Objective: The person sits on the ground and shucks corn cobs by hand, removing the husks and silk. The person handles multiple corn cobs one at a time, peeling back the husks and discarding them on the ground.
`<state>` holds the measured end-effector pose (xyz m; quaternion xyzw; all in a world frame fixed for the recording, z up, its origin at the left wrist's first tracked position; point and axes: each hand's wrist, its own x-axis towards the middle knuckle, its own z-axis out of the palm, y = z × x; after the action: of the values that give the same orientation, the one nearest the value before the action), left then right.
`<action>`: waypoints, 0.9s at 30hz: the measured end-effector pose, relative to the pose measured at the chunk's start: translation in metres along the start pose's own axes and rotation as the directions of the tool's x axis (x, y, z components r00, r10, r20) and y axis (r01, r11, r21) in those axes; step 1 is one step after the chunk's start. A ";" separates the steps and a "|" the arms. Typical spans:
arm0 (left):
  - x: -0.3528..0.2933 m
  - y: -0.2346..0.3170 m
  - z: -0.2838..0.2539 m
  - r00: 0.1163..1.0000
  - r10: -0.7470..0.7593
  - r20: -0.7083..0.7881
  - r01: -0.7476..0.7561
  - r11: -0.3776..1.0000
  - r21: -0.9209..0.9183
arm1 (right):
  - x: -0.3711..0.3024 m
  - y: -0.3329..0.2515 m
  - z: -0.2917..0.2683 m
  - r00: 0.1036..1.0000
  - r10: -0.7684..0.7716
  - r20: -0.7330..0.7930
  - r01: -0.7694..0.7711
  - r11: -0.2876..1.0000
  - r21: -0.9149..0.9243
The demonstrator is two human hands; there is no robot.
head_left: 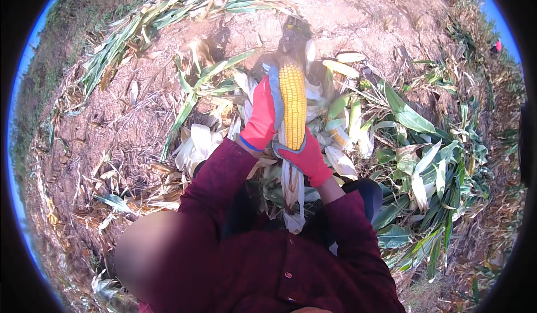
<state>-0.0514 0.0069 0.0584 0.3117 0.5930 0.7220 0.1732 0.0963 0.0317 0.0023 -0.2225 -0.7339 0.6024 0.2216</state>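
A yellow ear of corn (293, 106) stands out in front of me with its kernels bare and its tip pointing away. My left hand (265, 110), in a red and grey glove, is closed along the left side of the cob. Lower down, my right hand (306, 157), gloved alike, grips the ear at its base. Pale husk leaves (292, 187) hang below that grip toward my lap. The fingers on the far side of the cob are partly hidden.
Several ears of corn, one a pale yellow cob (341, 69), lie on the ground ahead to the right. Loose dry husks (196, 145) lie left of my hands. Green cut stalks and leaves (430, 173) are heaped at the right, with more stalks (120, 50) at the far left.
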 end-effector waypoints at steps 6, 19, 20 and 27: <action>-0.004 0.001 0.002 0.999 0.047 -0.007 -0.047 0.998 -0.052 | -0.002 0.019 -0.002 0.994 0.058 0.096 -0.070 0.990 0.123; 0.021 -0.034 -0.028 0.971 -0.057 0.231 0.136 0.930 -0.342 | 0.000 0.005 -0.002 0.997 -0.050 0.058 0.056 0.993 -0.104; 0.022 -0.040 -0.030 0.969 -0.064 0.238 0.147 0.925 -0.349 | 0.000 0.005 -0.002 0.996 -0.059 0.062 0.065 0.992 -0.109; 0.019 -0.005 -0.022 0.860 -0.143 0.490 0.472 0.588 -0.657 | -0.002 0.005 -0.010 0.966 -0.038 0.254 0.020 0.997 0.073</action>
<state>-0.0811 0.0033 0.0563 0.2357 0.2346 0.7832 0.5253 0.1046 0.0392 -0.0012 -0.1244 -0.7380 0.6479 0.1419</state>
